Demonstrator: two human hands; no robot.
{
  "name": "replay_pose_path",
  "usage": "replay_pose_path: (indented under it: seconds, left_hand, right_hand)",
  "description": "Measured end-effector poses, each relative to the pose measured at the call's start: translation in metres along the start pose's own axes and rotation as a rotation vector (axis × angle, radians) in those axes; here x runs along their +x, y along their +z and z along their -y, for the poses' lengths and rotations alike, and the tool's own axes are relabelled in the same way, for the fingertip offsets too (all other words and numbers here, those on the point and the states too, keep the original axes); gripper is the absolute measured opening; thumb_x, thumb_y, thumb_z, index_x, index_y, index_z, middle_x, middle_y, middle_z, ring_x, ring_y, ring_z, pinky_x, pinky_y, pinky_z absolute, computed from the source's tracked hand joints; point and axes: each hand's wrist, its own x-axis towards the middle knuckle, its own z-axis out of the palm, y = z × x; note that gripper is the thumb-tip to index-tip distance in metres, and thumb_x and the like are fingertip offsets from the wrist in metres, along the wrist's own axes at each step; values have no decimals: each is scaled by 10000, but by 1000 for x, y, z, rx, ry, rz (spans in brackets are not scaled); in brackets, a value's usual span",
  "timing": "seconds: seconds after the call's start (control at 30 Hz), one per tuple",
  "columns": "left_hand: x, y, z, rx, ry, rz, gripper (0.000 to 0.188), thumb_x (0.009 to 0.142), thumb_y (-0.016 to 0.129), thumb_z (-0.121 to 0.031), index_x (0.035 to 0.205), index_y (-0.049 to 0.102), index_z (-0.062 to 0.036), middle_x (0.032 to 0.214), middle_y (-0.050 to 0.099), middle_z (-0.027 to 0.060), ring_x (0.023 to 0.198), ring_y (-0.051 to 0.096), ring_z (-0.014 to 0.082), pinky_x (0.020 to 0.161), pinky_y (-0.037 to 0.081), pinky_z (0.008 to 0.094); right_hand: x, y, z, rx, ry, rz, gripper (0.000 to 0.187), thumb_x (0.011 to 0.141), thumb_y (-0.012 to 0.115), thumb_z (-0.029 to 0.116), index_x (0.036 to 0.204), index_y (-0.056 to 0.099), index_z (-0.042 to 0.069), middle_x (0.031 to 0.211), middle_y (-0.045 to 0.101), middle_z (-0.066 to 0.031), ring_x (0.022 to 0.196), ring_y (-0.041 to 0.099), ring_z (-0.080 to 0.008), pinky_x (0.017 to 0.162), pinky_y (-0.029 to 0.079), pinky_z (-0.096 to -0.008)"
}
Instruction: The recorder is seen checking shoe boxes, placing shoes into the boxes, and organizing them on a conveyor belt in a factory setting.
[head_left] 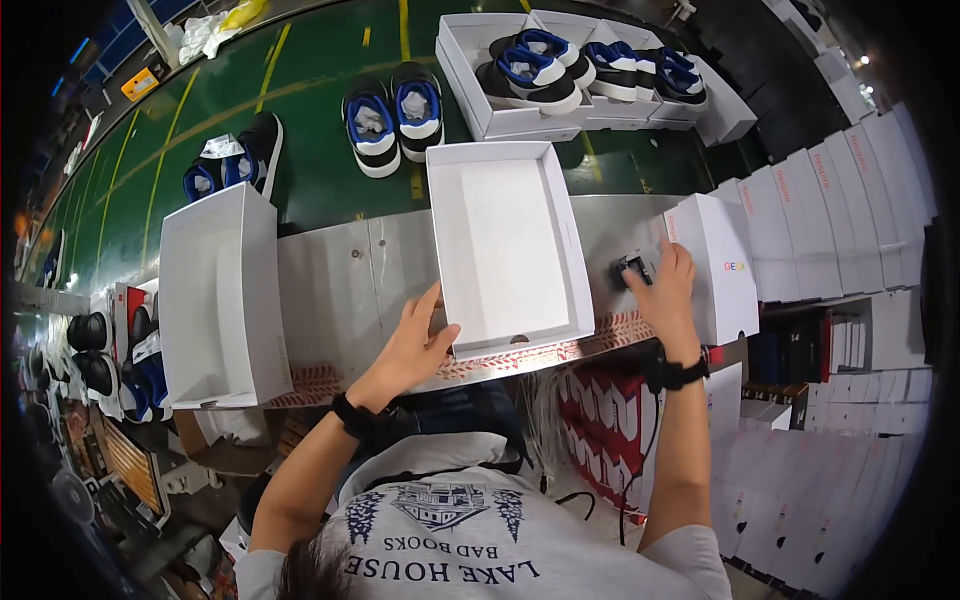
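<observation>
A white shoebox base [512, 255], with nothing inside, sits before me on the metal ledge. My left hand [408, 345] is at its near left corner, thumb and fingers spread along the left wall. To the right of the box, my right hand [665, 292] has its fingers apart, between a small black object [630, 270] and a closed white shoebox [712, 265]. The thumb is at the black object; its kind is too small to tell. Farther left stands another open white box part [222, 300], tilted, with a bare inside.
Pairs of black-and-white shoes [392, 118] with blue linings rest on the green conveyor belt [310, 90]. More shoes lie in open white boxes [470, 75] at the far side. Stacked white shoeboxes [830, 215] fill the right. Shoes on a rack [92, 345] stand at left.
</observation>
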Motion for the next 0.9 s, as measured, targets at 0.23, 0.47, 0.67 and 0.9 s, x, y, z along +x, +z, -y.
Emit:
replay_pose_path:
  seconds: [0.23, 0.47, 0.67, 0.9]
  left_hand:
    - [-3, 3, 16, -85, -37, 9, 649, 950, 594, -180, 1498, 270, -51, 1302, 438, 190, 899, 542, 205, 797, 525, 313]
    - [-9, -3, 17, -143, -26, -7, 623, 967, 579, -205, 1486, 287, -21, 1286, 439, 177, 905, 543, 184, 796, 536, 290]
    - [-16, -1, 32, -232, 47, 2, 551, 1000, 513, -163, 1479, 292, -5, 1276, 423, 156, 913, 569, 167, 838, 541, 301]
    - [1, -43, 39, -419, -64, -64, 359, 996, 517, -145, 1319, 502, 10, 1079, 573, 79, 854, 583, 124, 761, 519, 269]
  right_hand:
    - [23, -23, 46, 240, -63, -54, 384, 829, 640, -3, 1183, 498, -46, 1170, 493, -234, 1121, 470, -406, 972, 393, -453]
    - [3, -17, 163, 711, -638, 426, 354, 783, 630, -33, 1118, 518, -35, 1114, 510, -191, 1036, 494, -369, 931, 408, -427]
    - [-10, 15, 171, 679, -801, 534, 350, 756, 629, -20, 1091, 527, -24, 1073, 503, -156, 990, 491, -335, 886, 410, -399]
    - [-24, 37, 171, 601, -821, 572, 393, 760, 619, -17, 1135, 503, -13, 1090, 502, -148, 1023, 476, -331, 890, 402, -408]
